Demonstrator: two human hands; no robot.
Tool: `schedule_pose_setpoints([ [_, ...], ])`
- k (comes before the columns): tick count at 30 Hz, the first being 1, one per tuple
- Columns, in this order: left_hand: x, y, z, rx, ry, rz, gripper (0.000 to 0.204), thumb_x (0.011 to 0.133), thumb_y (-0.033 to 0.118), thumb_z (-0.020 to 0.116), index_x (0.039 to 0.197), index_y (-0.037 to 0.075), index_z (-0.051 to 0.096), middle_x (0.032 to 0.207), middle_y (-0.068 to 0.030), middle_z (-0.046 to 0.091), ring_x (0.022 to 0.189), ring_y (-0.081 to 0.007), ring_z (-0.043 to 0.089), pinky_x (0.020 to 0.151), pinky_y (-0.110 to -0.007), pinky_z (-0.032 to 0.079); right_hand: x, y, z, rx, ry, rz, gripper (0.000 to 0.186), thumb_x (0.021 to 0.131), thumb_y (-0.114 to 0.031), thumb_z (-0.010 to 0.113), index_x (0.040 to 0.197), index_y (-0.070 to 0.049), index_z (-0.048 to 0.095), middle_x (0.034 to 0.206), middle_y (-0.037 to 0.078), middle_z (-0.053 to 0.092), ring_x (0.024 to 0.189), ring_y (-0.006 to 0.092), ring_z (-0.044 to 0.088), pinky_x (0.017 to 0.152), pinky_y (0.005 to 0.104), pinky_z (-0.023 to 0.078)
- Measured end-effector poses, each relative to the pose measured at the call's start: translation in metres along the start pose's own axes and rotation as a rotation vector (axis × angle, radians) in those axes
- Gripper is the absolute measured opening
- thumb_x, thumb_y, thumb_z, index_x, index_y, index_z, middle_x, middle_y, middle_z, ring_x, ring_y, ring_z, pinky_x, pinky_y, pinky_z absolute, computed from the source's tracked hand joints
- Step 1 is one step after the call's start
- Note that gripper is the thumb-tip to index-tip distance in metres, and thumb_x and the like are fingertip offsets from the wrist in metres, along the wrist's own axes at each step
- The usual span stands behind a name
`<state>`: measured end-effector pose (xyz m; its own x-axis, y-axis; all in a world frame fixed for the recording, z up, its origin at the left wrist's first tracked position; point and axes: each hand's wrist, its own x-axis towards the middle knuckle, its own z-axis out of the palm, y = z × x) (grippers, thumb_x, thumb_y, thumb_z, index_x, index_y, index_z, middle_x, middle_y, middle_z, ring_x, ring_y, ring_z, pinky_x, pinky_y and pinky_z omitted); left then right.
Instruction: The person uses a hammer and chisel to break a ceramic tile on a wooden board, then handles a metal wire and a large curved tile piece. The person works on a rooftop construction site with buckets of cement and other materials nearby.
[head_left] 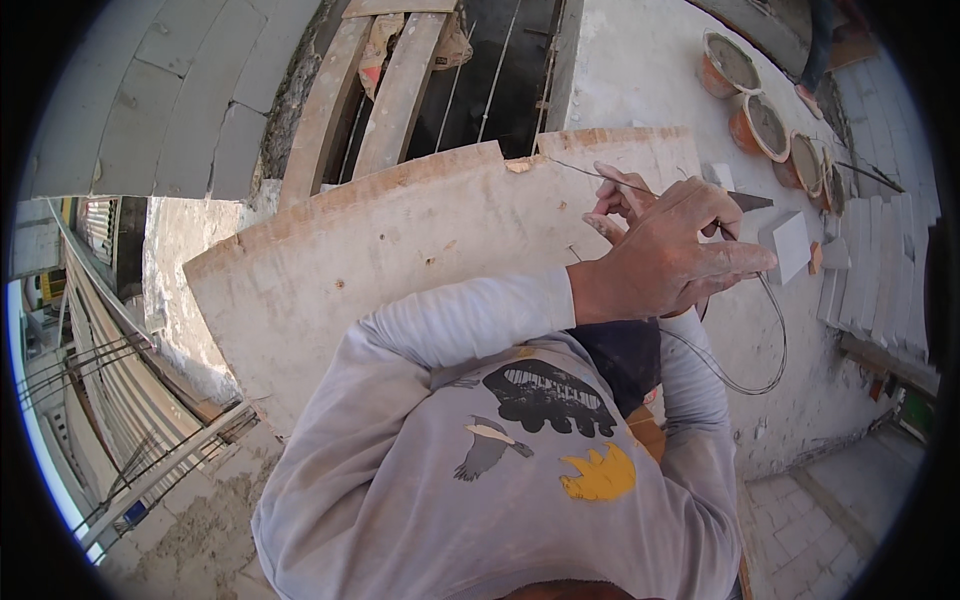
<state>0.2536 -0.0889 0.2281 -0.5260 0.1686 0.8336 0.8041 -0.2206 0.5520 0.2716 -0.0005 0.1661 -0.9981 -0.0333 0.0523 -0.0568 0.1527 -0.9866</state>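
Note:
My left hand (670,245) is nearer to me, its dusty fingers closed on a thin wire (783,345). The wire hangs from this hand in a wide loop, and a length of it runs out to the left over the board. Partly hidden behind the left hand is my right hand (622,197), with curled fingers closed around the wire's straight stretch. Just beyond my hands, a dark tapered blade (750,201) lies by a white block (787,246); its other end is hidden. Below my hands is a pale, dusty wooden board (350,245).
Several orange buckets of grey mortar (760,125) stand in a row at the far right. White blocks (885,265) are stacked at the right. Two wooden planks (395,95) span a dark opening with metal bars at the far side. Grey panels (170,90) lie far left.

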Motion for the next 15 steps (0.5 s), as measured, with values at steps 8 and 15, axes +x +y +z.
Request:
schedule_pose_setpoints([
  [8,-0.008,0.026,0.014,-0.207,0.056,-0.222,0.030,0.080,0.006,0.075,0.109,0.015,0.074,0.097,-0.0063,0.047,0.092,-0.0233,0.049,0.079,-0.034,0.043,0.001,0.081,0.017,-0.225,0.019,-0.017,0.014,0.093,0.002,0.067,0.106,0.003,0.071,0.105,0.010,0.066,0.092,0.0156,0.064,0.082,0.0252,0.052],
  [15,-0.011,0.014,0.010,-0.145,0.055,-0.320,0.023,0.085,0.007,0.073,0.108,0.010,0.075,0.098,-0.0075,0.049,0.093,-0.0243,0.049,0.081,-0.035,0.044,-0.006,0.090,0.024,-0.439,0.084,0.147,0.017,0.096,-0.009,0.064,0.108,0.003,0.070,0.094,0.010,0.071,0.086,0.0148,0.066,0.082,0.0270,0.051],
])
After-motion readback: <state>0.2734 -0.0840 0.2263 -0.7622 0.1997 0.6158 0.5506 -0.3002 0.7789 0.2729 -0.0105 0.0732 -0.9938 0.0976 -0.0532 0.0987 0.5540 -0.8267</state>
